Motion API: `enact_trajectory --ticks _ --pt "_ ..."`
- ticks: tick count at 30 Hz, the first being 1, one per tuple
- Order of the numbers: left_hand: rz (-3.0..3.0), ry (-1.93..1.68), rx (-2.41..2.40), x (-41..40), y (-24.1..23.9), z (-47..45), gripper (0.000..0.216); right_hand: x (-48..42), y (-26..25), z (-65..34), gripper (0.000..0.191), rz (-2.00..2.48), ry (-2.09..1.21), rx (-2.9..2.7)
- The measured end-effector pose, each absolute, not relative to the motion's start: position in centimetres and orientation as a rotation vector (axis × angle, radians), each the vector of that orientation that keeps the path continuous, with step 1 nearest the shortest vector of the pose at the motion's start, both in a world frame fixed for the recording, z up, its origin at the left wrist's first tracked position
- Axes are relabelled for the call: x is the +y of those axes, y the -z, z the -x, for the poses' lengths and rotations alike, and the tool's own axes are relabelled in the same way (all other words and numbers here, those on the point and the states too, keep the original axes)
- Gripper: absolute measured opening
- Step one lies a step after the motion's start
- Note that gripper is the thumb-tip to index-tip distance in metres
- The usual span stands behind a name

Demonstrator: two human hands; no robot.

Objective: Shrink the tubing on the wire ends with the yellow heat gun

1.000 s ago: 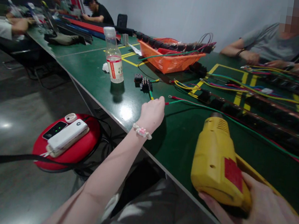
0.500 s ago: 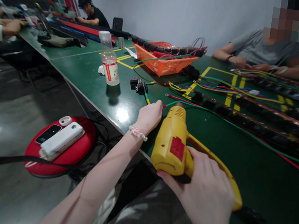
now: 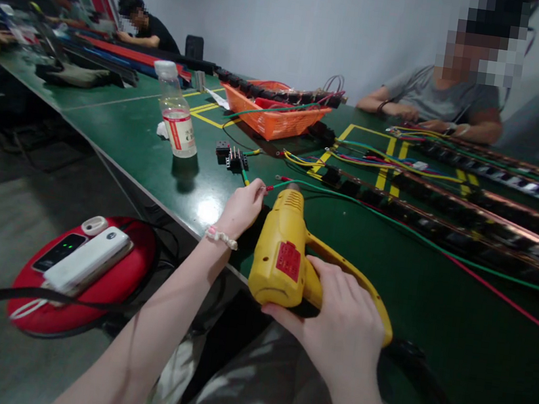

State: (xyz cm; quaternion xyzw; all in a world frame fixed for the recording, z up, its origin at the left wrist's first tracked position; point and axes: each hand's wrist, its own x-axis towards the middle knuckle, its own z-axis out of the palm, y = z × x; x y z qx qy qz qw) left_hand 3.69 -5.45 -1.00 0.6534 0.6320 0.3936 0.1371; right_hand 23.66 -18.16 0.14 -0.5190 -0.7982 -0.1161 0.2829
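My right hand (image 3: pixel 343 321) is wrapped round the handle of a yellow heat gun (image 3: pixel 279 250), whose nozzle points away from me over the table. Just left of the nozzle, my left hand (image 3: pixel 244 206) pinches the end of a green wire (image 3: pixel 302 183) beside its red terminal sleeve. A yellow-green wire (image 3: pixel 245 175) runs from the same fingers to a small black connector block (image 3: pixel 235 158). A second red-sleeved wire end (image 3: pixel 282 178) lies close to the nozzle. My fingertips partly hide where the wires meet.
A plastic bottle (image 3: pixel 180 117) stands left of the connector. Behind is an orange basket (image 3: pixel 280 124) holding a wired strip. Long copper-and-black strips (image 3: pixel 421 215) with wires cover the right side. A person (image 3: pixel 442 99) sits opposite. A red stool (image 3: pixel 137 264) bears white devices.
The whole view has shifted, so everything sits further left. Both hands keep their holds; the red sleeve at my left fingertips shows more clearly beside the nozzle.
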Motion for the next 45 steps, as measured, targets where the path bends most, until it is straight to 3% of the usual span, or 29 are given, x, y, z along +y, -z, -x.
enact_trajectory --ticks 9,12,20,29,45 --pt "-1.411 -1.531 1.598 -5.2 0.8 -2.8 0.019 -18.8 -0.3 -27.4 0.077 1.452 0.394 -2.137" --pt "-1.322 -1.573 1.569 -5.2 0.7 -2.7 0.019 -19.3 -0.2 -29.2 0.082 1.526 0.464 -2.126" --pt "-1.184 -1.643 1.554 -5.2 0.6 -2.6 0.020 -20.5 0.2 -33.7 0.074 1.697 0.587 -2.085" --pt "-1.270 -1.622 1.561 -4.8 1.1 -2.5 0.017 -21.4 0.2 -32.1 0.076 1.655 0.770 -2.052" --pt "-1.534 -1.401 1.669 -4.6 1.8 -2.6 0.023 -20.3 0.1 -23.7 0.083 1.414 0.356 -2.091"
